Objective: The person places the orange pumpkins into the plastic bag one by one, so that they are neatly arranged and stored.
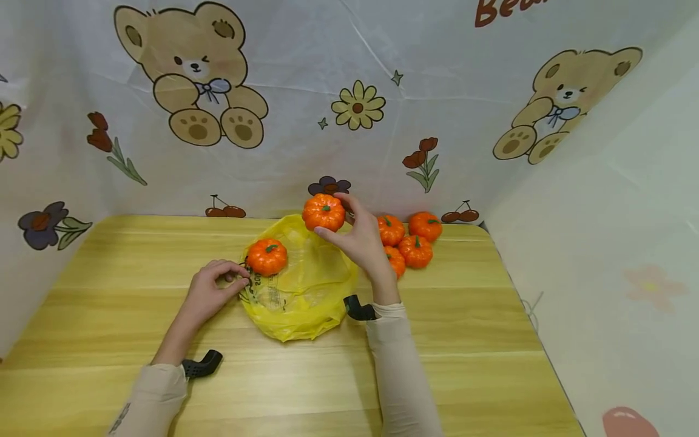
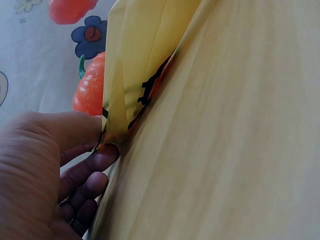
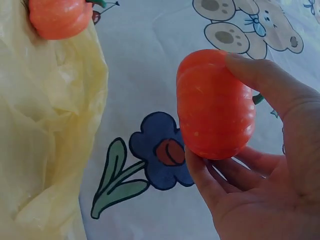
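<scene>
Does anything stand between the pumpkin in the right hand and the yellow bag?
Nothing visible stands between the held pumpkin and the yellow bag. Another pumpkin sits at the bag's left side, near the left hand.

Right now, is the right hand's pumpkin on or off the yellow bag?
Off: the right fingers grip the pumpkin; the right wrist view shows a gap to the yellow bag.

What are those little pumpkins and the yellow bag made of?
The pumpkins look like hard plastic, perhaps coated foam, with a glossy finish: small bright highlights dot their smooth ribs. The yellow bag seems to be thin, lightly shiny plastic film, judging by its fine wrinkles and partly see-through look.
</scene>
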Demonstrator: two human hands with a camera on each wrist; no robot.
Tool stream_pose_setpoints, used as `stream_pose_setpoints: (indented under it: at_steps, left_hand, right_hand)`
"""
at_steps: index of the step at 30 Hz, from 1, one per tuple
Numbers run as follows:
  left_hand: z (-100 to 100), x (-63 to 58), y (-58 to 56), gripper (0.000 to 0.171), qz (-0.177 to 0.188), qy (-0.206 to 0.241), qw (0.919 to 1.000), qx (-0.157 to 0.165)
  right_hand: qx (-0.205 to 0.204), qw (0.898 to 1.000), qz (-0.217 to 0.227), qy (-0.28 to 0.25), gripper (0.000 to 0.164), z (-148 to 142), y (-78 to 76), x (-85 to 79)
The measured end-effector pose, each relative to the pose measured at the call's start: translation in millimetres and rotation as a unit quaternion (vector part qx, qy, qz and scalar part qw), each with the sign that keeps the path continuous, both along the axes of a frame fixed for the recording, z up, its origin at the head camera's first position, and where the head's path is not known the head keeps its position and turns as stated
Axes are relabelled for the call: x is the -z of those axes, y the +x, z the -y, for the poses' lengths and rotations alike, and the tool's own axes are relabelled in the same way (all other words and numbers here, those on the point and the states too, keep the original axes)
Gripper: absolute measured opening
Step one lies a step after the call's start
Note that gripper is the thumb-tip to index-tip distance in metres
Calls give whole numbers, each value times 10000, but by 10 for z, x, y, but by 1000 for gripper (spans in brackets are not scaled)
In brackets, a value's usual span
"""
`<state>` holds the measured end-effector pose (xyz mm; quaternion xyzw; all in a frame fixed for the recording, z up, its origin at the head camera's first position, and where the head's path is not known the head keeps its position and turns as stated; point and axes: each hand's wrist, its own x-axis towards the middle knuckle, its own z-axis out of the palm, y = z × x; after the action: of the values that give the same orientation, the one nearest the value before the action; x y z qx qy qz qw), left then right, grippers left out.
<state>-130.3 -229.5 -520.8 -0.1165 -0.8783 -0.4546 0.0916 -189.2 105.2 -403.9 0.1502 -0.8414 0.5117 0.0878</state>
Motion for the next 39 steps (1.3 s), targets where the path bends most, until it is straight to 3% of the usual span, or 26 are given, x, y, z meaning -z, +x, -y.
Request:
stream_pose_setpoints:
  at_steps: [14,30,39]
  left_hand:
    - [9,-11,-12,12,-1,-5,10000,7]
    - [10,-5,-36,11,-12,7,10000,27]
    - [22,-4,-39,11,1,-41,10000,-7]
  right_hand:
    - [-373,9985,404,32,79,262,-41,312]
    - [-231,9948,832,542,78,411,-117,652]
    - [-363,9933,993,476,80,443,-155,760]
